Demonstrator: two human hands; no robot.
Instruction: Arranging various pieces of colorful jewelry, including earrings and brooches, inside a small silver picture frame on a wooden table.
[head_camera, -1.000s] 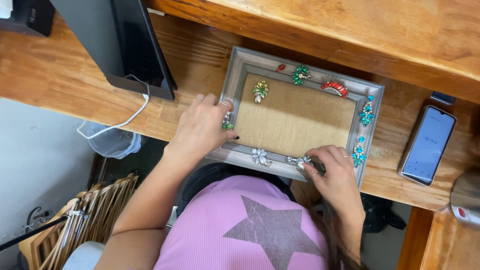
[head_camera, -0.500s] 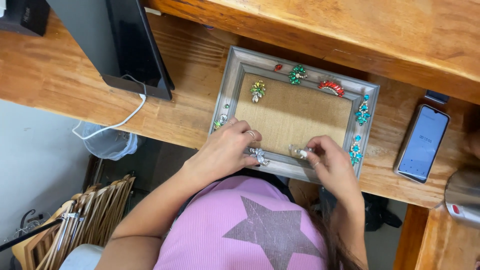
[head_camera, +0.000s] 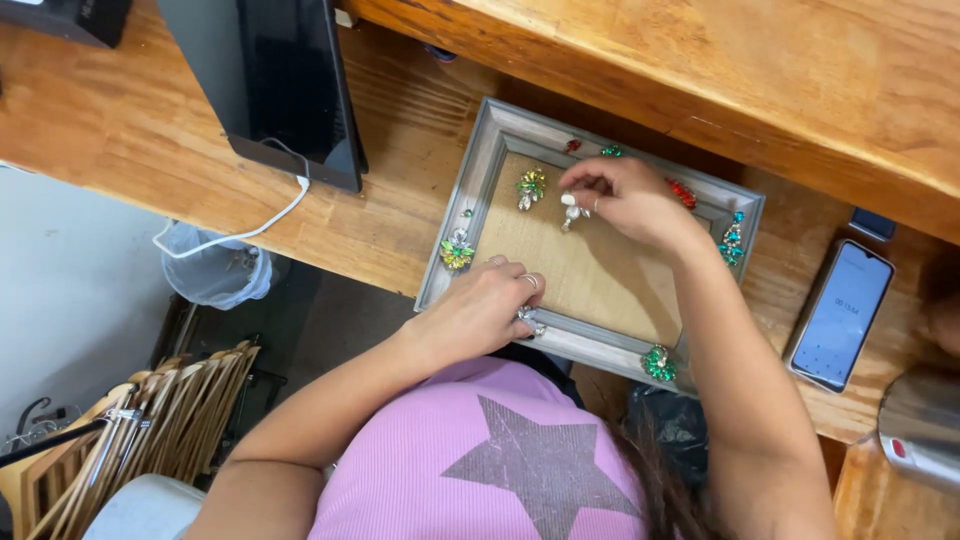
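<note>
Screens I see: dark monitor (head_camera: 275, 85), tall black rectangle, unlit, at far left of wooden surface (head_camera: 100, 130), white cable (head_camera: 240, 228) hanging from lower edge. Phone (head_camera: 838, 315) flat at right on surface, slim rectangle, screen lit pale blue-grey. No packages, labels or signs.

Smartphone (head_camera: 838, 315), dark monitor (head_camera: 270, 85), white cable (head_camera: 235, 232), wooden hangers (head_camera: 120, 440)

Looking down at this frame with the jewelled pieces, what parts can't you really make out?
- Head view: the silvery piece under the left hand, mostly covered by its fingers.
- Red piece on the grey frame, half behind the right hand.
- Metal object, cut by the right edge.
</note>
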